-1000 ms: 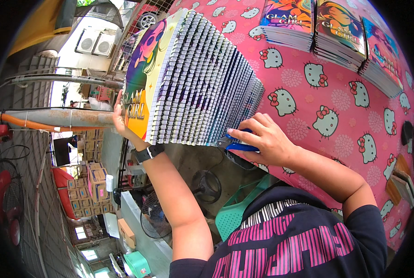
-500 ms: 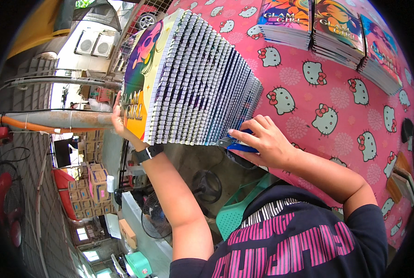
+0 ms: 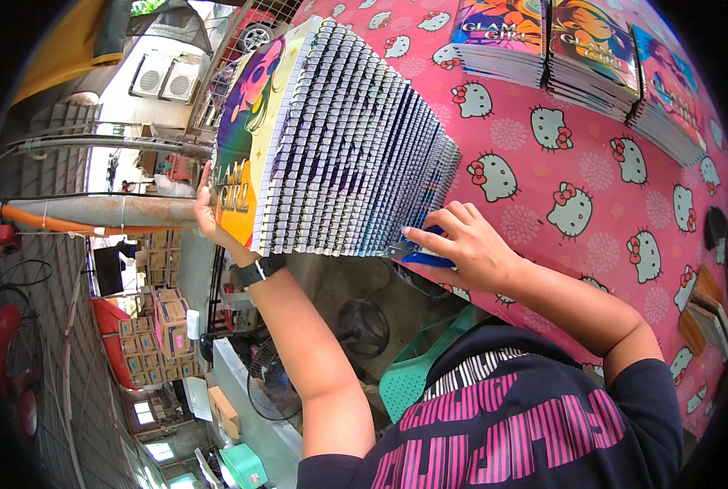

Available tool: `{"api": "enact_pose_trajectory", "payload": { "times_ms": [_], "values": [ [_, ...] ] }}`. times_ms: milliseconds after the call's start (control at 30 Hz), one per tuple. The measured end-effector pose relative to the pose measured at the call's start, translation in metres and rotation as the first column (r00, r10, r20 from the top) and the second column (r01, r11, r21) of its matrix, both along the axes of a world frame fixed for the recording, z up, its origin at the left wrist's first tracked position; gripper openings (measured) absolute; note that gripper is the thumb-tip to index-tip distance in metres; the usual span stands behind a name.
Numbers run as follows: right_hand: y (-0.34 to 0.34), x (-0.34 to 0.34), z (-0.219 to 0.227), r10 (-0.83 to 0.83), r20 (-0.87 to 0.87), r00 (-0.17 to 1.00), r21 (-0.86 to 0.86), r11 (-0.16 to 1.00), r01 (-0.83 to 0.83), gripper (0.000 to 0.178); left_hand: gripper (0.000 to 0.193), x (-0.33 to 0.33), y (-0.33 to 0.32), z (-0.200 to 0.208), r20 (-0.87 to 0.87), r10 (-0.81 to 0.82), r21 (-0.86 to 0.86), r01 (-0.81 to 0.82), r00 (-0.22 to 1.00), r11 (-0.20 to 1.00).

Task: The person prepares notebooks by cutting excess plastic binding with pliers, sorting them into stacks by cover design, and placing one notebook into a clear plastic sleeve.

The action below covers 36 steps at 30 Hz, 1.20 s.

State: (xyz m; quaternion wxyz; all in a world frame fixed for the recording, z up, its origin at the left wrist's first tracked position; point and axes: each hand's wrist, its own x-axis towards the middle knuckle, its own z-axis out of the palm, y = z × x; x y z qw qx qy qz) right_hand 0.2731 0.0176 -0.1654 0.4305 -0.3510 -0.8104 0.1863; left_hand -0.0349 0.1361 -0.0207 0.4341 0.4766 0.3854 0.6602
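Observation:
A tall stack of spiral notebooks (image 3: 339, 155) stands on the table's left part, its rows of wire-bound spines facing me. On its left end is a colourful cover (image 3: 246, 130) with a drawn figure. My left hand (image 3: 207, 208) lies flat along that cover, fingers stretched out, with a dark watch (image 3: 260, 269) on the wrist. In my right hand (image 3: 470, 248) is a pair of blue-handled pliers (image 3: 429, 259), fingers wrapped round the grips. The pliers' metal jaws sit at the lower ends of the spines near the stack's right half; exactly what they touch is too small to tell.
Three more notebook piles (image 3: 594, 102) stand at the far right on the pink patterned tablecloth (image 3: 527, 220). Wooden blocks (image 3: 706, 318) lie at the right edge. Below the table edge are a green plastic chair (image 3: 413, 379) and a black fan (image 3: 274, 383). A pipe (image 3: 103, 210) runs at left.
The pliers' jaws have shifted slightly to the right along the lower ends of the spines. The stack and my left hand stay almost where they were.

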Motion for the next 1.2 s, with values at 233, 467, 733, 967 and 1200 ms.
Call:
{"api": "enact_pose_trajectory", "payload": {
  "times_ms": [233,467,733,967,1200],
  "values": [
    [0.015,0.008,-0.004,0.101,-0.744,0.660,-0.664,-0.002,-0.748,0.032,0.051,0.004,-0.004,-0.001,0.075,-0.074,0.011,0.074,0.994,0.997],
    [0.000,0.005,-0.002,0.016,-0.031,0.999,-0.095,0.995,-0.019,0.049,0.051,0.003,-0.001,0.000,0.062,-0.016,-0.003,0.017,0.998,1.000],
    [0.003,0.005,-0.008,-0.018,-0.087,0.996,0.067,0.997,0.024,0.048,0.052,-0.009,0.002,-0.001,0.001,-0.009,-0.017,0.009,1.000,1.000],
    [0.003,0.001,-0.014,-0.049,-0.040,0.998,0.141,0.989,0.054,0.047,0.049,-0.001,-0.001,0.001,0.084,-0.097,0.005,0.097,0.992,0.995],
    [0.021,0.009,-0.018,0.207,-0.694,0.689,-0.704,0.005,-0.710,0.032,0.053,0.006,-0.003,0.002,0.032,0.025,-0.043,-0.024,0.999,0.999]
  ]
}}
